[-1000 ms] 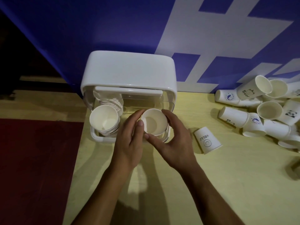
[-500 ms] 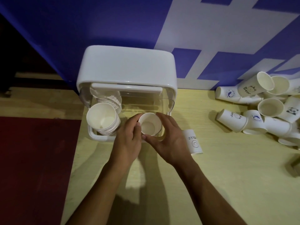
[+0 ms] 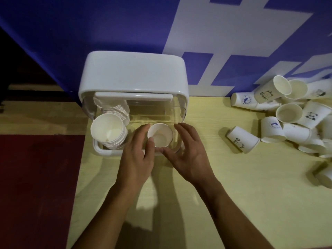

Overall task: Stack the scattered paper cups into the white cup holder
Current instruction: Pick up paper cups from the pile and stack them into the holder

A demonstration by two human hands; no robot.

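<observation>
The white cup holder (image 3: 133, 76) stands against the blue wall with its clear front open. A stack of paper cups (image 3: 107, 130) fills its left side. A single paper cup (image 3: 159, 134) sits upright in the right side. My left hand (image 3: 136, 157) is against this cup, fingers along its left wall and thumb on the near rim. My right hand (image 3: 190, 151) hovers just right of the cup with fingers spread and a gap to the rim. Scattered paper cups (image 3: 289, 114) lie in a pile at the right.
One cup (image 3: 242, 139) lies on its side apart from the pile, between it and the holder. The yellow table (image 3: 233, 194) ends at the left by a dark red floor (image 3: 36, 177). Another cup (image 3: 323, 175) lies at the right edge.
The single cup has gone down into the holder's right side. My right hand's fingers have come off it and spread; my left hand stays against it.
</observation>
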